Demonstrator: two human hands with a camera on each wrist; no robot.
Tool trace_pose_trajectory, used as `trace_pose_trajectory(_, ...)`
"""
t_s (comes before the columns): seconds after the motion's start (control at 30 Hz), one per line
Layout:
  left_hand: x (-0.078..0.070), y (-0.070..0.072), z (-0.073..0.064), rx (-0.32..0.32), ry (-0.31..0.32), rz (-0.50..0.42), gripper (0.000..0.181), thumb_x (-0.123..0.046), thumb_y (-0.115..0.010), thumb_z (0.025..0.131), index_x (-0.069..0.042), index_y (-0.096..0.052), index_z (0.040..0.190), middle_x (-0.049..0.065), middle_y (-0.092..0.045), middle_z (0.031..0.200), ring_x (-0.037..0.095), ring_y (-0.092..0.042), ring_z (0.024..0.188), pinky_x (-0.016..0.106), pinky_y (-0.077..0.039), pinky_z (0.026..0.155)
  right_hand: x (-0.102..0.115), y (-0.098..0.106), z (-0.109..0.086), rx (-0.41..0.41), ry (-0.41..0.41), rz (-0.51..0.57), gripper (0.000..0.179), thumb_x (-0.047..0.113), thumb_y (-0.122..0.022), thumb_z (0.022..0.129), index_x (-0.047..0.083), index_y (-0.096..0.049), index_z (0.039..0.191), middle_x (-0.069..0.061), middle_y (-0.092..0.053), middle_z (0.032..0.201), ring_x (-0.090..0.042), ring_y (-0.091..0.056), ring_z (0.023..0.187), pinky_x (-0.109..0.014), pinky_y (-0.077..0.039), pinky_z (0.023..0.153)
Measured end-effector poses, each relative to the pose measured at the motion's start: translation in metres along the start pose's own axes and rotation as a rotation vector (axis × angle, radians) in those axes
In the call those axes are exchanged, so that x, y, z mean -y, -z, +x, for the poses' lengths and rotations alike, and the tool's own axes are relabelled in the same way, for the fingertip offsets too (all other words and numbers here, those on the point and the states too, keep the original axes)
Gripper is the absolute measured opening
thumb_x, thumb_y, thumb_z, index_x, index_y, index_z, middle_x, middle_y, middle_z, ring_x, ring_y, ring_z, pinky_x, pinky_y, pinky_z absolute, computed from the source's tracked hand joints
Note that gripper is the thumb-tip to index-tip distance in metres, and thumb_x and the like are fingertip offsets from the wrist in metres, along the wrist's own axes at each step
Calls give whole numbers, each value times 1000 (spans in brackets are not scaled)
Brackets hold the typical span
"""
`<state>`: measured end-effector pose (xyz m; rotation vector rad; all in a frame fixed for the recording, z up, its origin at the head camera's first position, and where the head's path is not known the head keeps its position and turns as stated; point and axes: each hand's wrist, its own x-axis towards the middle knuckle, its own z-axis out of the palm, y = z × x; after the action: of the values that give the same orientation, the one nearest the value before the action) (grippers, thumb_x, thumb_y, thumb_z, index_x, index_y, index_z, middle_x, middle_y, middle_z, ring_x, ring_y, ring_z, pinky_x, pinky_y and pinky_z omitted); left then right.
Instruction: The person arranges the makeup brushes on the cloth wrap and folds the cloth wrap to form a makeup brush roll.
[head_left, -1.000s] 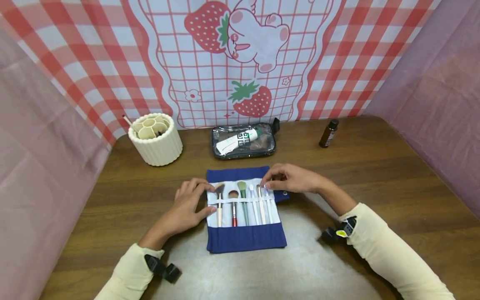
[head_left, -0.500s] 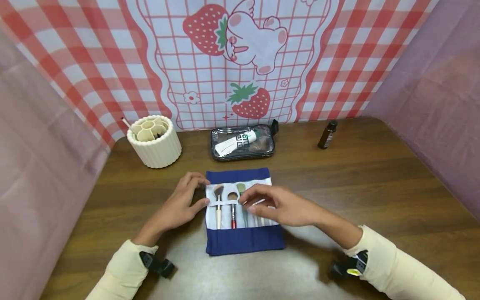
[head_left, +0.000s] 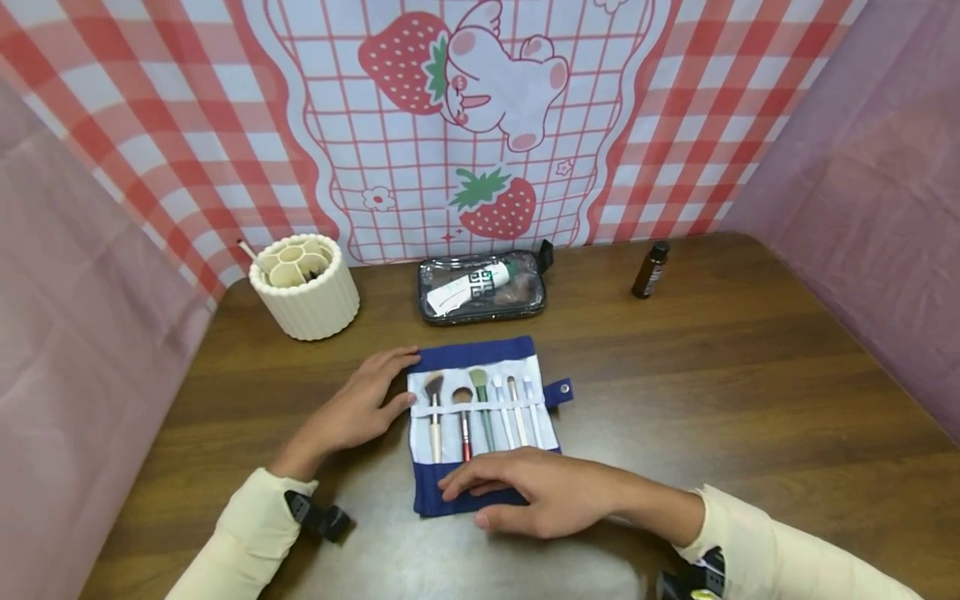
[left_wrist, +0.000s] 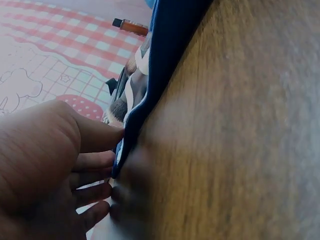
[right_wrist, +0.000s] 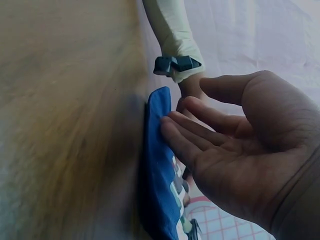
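Observation:
An unrolled navy makeup brush roll (head_left: 480,354) with a pale lining lies mid-table. Several makeup brushes sit under its white strap, among them a fan-shaped brush (head_left: 434,387), a red-handled brush (head_left: 464,429) and a green brush (head_left: 481,392). At the roll's left edge, my left hand (head_left: 360,404) touches it with thumb and fingertips, the fingers extended. Over the lower navy flap is my right hand (head_left: 547,493), fingers loosely bent and thumb apart, holding nothing. In the right wrist view its fingertips lie at the flap (right_wrist: 159,145); contact is hard to tell.
Behind the roll lies a clear zip pouch (head_left: 480,287) holding a white tube. A cream ribbed holder (head_left: 307,300) stands back left, and a small dark bottle (head_left: 650,271) back right. The roll's snap tab (head_left: 559,392) sticks out right.
My right hand has come from the roll's upper right, across the brushes, down to the lower flap. The left hand has shifted slightly outward along the left edge. The brushes stay in place.

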<state>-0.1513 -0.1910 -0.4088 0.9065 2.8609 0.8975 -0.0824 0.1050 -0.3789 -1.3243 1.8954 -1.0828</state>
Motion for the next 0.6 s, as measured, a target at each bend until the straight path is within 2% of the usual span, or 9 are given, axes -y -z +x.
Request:
trace_pose_trajectory(0.17, -4, 2, -4, 11, -9, 49, 51, -18, -65, 98, 2, -49, 142, 18, -41, 151, 37, -34, 140, 56, -28, 111, 0, 2, -14, -6, -28, -27, 33, 30, -50, 107, 22, -54, 139, 7, -50, 147, -6, -50, 129, -28, -41, 104)
trace_pose_trajectory(0.3, -10, 2, -9, 0, -25, 96, 48, -20, -69, 96, 2, -55, 136, 19, -48, 143, 38, -41, 134, 55, -32, 108, -4, 10, -30, -24, -56, -27, 30, 31, -53, 105, 24, -57, 134, 10, -56, 140, -8, -54, 126, -30, -43, 103)
trace_pose_trajectory(0.5, -21, 2, -19, -11, -49, 148, 34, -21, -76, 91, -3, -65, 119, 11, -57, 121, 31, -51, 116, 49, -41, 99, -17, 25, -58, -155, -102, -33, 23, 21, -64, 100, 21, -65, 123, 8, -65, 123, -13, -62, 115, -34, -48, 98)
trace_pose_trajectory(0.6, -30, 3, -22, 15, -67, 151, 24, -22, -77, 90, -9, -69, 109, 3, -58, 109, 22, -51, 104, 42, -45, 91, -22, 34, -75, -220, -173, -68, 23, 20, -68, 97, 22, -67, 120, 8, -67, 120, -13, -61, 114, -34, -47, 98)
